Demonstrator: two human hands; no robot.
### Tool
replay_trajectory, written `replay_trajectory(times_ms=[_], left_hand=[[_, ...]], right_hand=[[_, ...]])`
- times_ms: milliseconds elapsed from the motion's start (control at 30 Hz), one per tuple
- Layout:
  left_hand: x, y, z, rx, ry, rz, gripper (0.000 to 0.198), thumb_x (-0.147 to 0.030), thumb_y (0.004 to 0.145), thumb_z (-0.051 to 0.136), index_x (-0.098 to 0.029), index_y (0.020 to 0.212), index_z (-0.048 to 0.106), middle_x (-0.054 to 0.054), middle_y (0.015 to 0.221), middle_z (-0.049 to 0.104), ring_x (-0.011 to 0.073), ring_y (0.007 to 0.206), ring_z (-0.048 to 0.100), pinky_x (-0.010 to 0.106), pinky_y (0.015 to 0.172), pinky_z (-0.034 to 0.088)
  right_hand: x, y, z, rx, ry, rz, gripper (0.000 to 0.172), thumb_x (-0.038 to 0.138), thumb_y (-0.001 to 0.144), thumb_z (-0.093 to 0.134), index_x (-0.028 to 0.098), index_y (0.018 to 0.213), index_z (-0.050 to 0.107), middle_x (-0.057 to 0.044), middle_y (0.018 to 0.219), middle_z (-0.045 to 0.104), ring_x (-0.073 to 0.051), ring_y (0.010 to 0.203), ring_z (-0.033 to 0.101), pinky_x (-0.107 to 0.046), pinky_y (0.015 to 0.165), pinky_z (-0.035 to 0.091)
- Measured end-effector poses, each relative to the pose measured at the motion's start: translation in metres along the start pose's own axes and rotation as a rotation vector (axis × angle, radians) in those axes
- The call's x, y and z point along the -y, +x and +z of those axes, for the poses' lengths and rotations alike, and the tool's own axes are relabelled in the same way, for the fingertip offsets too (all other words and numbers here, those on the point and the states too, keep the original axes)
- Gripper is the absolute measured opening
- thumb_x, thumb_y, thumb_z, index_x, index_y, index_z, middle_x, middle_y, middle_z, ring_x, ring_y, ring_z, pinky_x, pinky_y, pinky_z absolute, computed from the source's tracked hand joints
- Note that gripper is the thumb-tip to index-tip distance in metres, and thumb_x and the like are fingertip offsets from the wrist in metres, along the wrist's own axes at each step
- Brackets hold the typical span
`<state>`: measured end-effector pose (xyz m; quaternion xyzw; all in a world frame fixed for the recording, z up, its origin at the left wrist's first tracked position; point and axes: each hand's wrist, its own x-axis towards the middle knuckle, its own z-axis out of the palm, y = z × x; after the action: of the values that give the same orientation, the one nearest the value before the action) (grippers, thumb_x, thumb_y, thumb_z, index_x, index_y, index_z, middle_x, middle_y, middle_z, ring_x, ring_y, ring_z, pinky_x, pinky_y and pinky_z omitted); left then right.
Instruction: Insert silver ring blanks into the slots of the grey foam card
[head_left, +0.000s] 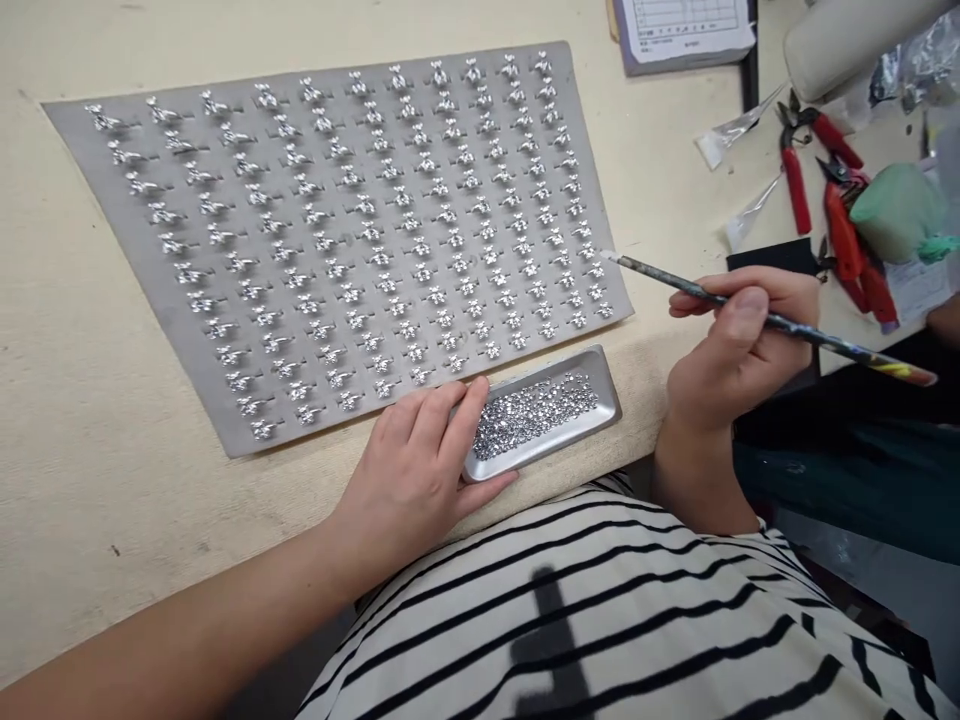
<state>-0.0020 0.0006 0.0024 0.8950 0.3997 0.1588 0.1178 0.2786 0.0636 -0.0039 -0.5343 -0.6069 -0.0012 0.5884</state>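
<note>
My left hand [424, 450] is closed on the left end of a small metal tray [609, 385], fingers over the far rim and thumb along the near side. Loose sparkling stones [529, 415] lie inside it. In my right hand [750, 345] a thin dark stick [652, 272] with a pale pointed tip is pinched like a pen. Its tip is at the right edge of a grey sheet [142, 290], near the rings there; whether it touches one I cannot tell. Rows of silvery rings [371, 230] stand upright in the sheet.
Red-handled pliers [796, 185] and cutters [844, 230] lie at the right, beside a green lump [896, 210] and plastic bags [919, 70]. A printed pad [686, 35] sits at the back. The table's front edge runs just below the tray.
</note>
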Motion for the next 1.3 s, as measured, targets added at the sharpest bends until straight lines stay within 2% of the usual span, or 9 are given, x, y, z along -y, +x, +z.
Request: replay_trajectory(times_ms=[133, 267, 433, 700, 900, 1300], left_hand=[[0.000, 0.000, 0.001, 0.004, 0.006, -0.004, 0.078, -0.054, 0.093, 0.068, -0.003, 0.148, 0.045, 0.023, 0.120, 0.067, 0.0348, 0.107, 0.063, 0.047, 0.092, 0.054], [0.000, -0.001, 0.001, -0.005, 0.004, -0.003, 0.078, -0.055, 0.093, 0.068, -0.002, 0.146, 0.047, 0.023, 0.120, 0.067, 0.0348, 0.108, 0.062, 0.046, 0.092, 0.054], [0.000, -0.001, 0.000, 0.008, 0.002, 0.002, 0.077, -0.054, 0.092, 0.069, 0.000, 0.143, 0.049, 0.024, 0.121, 0.067, 0.0347, 0.108, 0.062, 0.046, 0.092, 0.054], [0.000, -0.001, -0.001, 0.028, 0.008, -0.009, 0.077, -0.054, 0.095, 0.066, -0.004, 0.149, 0.044, 0.023, 0.122, 0.067, 0.0346, 0.108, 0.063, 0.046, 0.092, 0.054], [0.000, 0.001, -0.001, 0.007, 0.013, 0.009, 0.076, -0.054, 0.093, 0.069, 0.003, 0.140, 0.051, 0.024, 0.120, 0.067, 0.0347, 0.107, 0.062, 0.045, 0.093, 0.053], [0.000, 0.000, -0.001, 0.001, 0.007, 0.007, 0.075, -0.054, 0.093, 0.069, 0.002, 0.140, 0.051, 0.024, 0.120, 0.068, 0.0348, 0.107, 0.062, 0.046, 0.092, 0.054]], right_hand=[[0.004, -0.002, 0.000, 0.048, -0.022, 0.012, 0.025, 0.029, 0.106, 0.051, 0.018, 0.093, 0.070, 0.003, 0.084, 0.062, -0.005, 0.064, 0.066, -0.021, 0.057, 0.055], [0.007, -0.004, 0.000, 0.079, -0.018, 0.042, 0.025, 0.027, 0.106, 0.050, 0.019, 0.096, 0.071, 0.002, 0.086, 0.063, -0.006, 0.068, 0.067, -0.023, 0.060, 0.057], [0.005, -0.004, 0.001, 0.069, -0.016, 0.017, 0.024, 0.028, 0.105, 0.051, 0.018, 0.095, 0.071, 0.002, 0.085, 0.064, -0.005, 0.066, 0.067, -0.022, 0.059, 0.057], [0.006, -0.003, 0.001, 0.072, -0.040, -0.022, 0.024, 0.028, 0.105, 0.050, 0.020, 0.095, 0.071, 0.004, 0.082, 0.064, -0.007, 0.064, 0.066, -0.024, 0.057, 0.055], [0.012, -0.005, 0.002, 0.112, -0.038, 0.013, 0.024, 0.027, 0.106, 0.050, 0.020, 0.097, 0.071, 0.003, 0.082, 0.065, -0.008, 0.068, 0.068, -0.026, 0.062, 0.056], [0.009, -0.006, 0.003, 0.116, -0.004, 0.030, 0.023, 0.026, 0.105, 0.051, 0.018, 0.097, 0.071, 0.003, 0.084, 0.065, -0.006, 0.069, 0.068, -0.023, 0.063, 0.056]])
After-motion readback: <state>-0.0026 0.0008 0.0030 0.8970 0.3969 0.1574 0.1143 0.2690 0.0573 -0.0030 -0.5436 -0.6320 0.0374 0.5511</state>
